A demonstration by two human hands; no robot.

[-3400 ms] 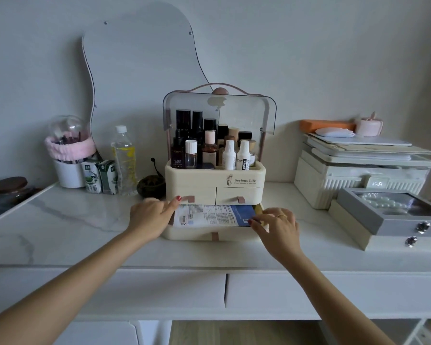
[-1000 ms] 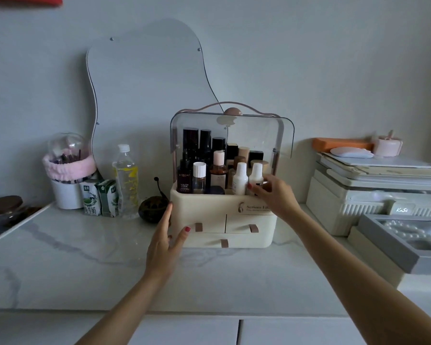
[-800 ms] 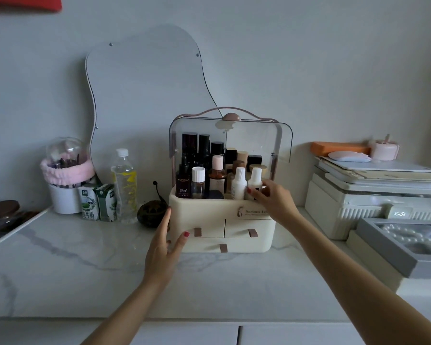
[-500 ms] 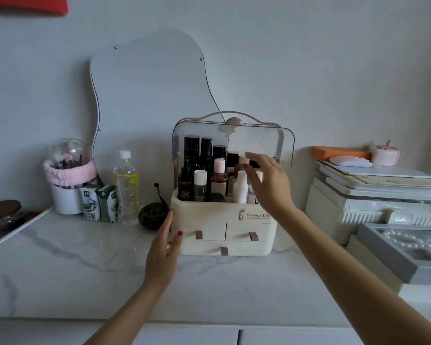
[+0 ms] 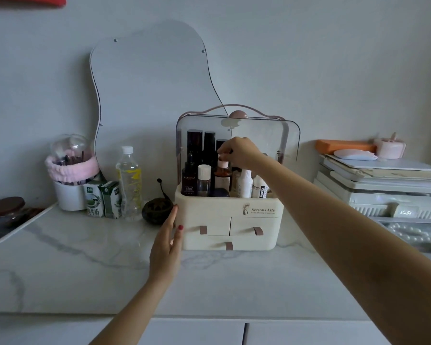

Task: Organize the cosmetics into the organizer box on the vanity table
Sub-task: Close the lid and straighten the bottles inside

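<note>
Marble counter (image 5: 60, 265) against a grey wall: left hand (image 5: 166, 247) lies flat and spread, touching the cream organizer box (image 5: 224, 217) at its left side. Right hand (image 5: 239, 151) reaches under the raised clear lid (image 5: 266, 138), fingers curled over the amber bottle (image 5: 222, 174) among upright bottles; actual grip unclear.

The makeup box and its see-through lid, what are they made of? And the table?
The organizer box looks like matte cream plastic: smooth, moulded, rounded corners. Its lid seems clear, glossy plastic, since bottles show through it. The table looks like polished white marble with grey veins, though it could be imitation.
</note>
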